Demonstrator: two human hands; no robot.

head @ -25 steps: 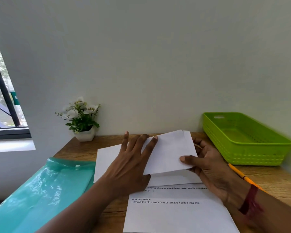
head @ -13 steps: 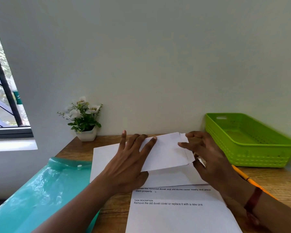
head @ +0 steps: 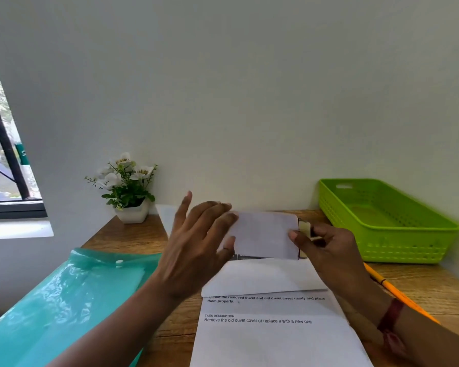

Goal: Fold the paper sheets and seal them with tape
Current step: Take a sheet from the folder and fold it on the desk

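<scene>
- We see the folded sheet (head: 265,234) lifted off the wooden desk (head: 133,234), at the middle of its far half, with its blank face turned toward the camera.
- The right hand (head: 329,250) pinches the right edge of the folded sheet, thumb on the near face and the other fingers curled behind it.
- A small cream-coloured piece (head: 304,228) stands up between those fingers at the sheet's right edge; we cannot tell what it is.
- The left hand (head: 196,247) is blurred. Its fingers are fairly straight and splayed, and their tips meet the sheet's left edge. We see nothing gripped in it.
- Just near of the folded sheet a blank white sheet (head: 263,276) lies flat, overlapping a printed sheet (head: 270,337) that runs to the near edge.
- A teal plastic folder (head: 64,300) with a snap button lies at the near left, partly off the desk.
- A green plastic basket (head: 382,221) sits at the far right against the wall, and a yellow pencil (head: 392,290) lies near of it, beside the right wrist.
- A red thread band (head: 390,313) circles that wrist.
- A small white pot of white flowers (head: 127,186) stands at the far left corner, next to a window (head: 6,168).
</scene>
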